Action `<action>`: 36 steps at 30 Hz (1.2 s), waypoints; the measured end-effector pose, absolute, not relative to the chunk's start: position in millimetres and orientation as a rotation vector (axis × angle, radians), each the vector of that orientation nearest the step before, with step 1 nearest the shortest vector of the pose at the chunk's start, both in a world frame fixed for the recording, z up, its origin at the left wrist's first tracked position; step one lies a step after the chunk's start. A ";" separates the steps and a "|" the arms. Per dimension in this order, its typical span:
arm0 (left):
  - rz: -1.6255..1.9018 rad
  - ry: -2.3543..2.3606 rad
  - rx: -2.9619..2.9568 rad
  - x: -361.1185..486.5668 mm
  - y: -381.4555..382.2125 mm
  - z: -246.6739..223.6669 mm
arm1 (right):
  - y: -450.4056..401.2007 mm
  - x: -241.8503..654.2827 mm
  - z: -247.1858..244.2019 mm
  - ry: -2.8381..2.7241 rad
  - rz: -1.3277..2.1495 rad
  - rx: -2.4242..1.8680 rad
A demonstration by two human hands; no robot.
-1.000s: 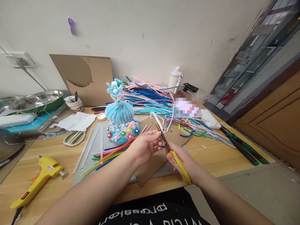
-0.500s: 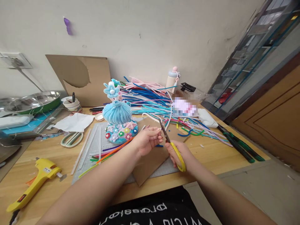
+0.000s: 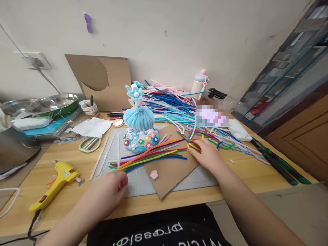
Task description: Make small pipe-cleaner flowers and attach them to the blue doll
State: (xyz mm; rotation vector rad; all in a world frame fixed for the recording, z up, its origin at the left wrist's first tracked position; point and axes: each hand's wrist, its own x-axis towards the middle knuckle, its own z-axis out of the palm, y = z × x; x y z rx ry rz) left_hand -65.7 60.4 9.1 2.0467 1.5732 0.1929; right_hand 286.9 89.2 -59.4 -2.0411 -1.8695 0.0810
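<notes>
My right hand [image 3: 205, 152] is wrapped round the yellow handles of the scissors [image 3: 194, 147], low over the cardboard's right side, blades pointing away. My left hand [image 3: 116, 188] hovers near the table's front edge, fingers curled; whether anything is in them is hidden. Between the hands, coloured pipe cleaners [image 3: 153, 155] lie across the grey mat [image 3: 210, 179] and the brown cardboard [image 3: 170, 171]. A small pink flower [image 3: 154, 175] rests on the cardboard. Behind stands a light-blue pipe-cleaner piece [image 3: 139, 118] on a flower-covered base.
A yellow glue gun [image 3: 60, 181] lies at the left, with green-handled scissors [image 3: 89, 145] and a white cloth [image 3: 92, 127] beyond it. Pipe cleaners [image 3: 171, 102] are piled at the back. Large green-handled cutters [image 3: 279, 164] lie at the right; a bottle [image 3: 199, 83] stands behind.
The hands have parted: the left drew back toward the front left, the right moved forward with the scissors and lowered them. The pink flower on the cardboard now shows. The view shifted slightly.
</notes>
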 end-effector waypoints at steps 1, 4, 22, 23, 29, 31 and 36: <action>0.159 1.620 2.063 -66.8 57.5 7.4 | 89.3 287.1 -62.9 -1.864 0.063 -2.038; 0.039 1.645 2.130 -63.1 54.2 2.3 | 91.0 291.2 -70.5 -1.843 0.053 -2.009; -0.071 1.631 2.159 -74.4 50.3 -20.5 | 92.5 298.9 -78.1 -1.791 0.056 -1.938; -0.052 1.622 2.163 -74.4 49.7 -20.8 | 92.5 298.9 -78.1 -1.788 0.058 -1.940; 0.093 1.515 2.172 -72.7 48.2 -23.6 | 93.0 299.4 -78.8 -1.792 0.064 -1.952; 0.132 1.486 2.172 -72.9 49.3 -24.5 | 93.0 299.4 -78.8 -1.792 0.062 -1.963; 0.104 1.506 2.113 -71.7 55.0 -23.7 | 92.1 298.7 -77.1 -1.790 0.075 -1.976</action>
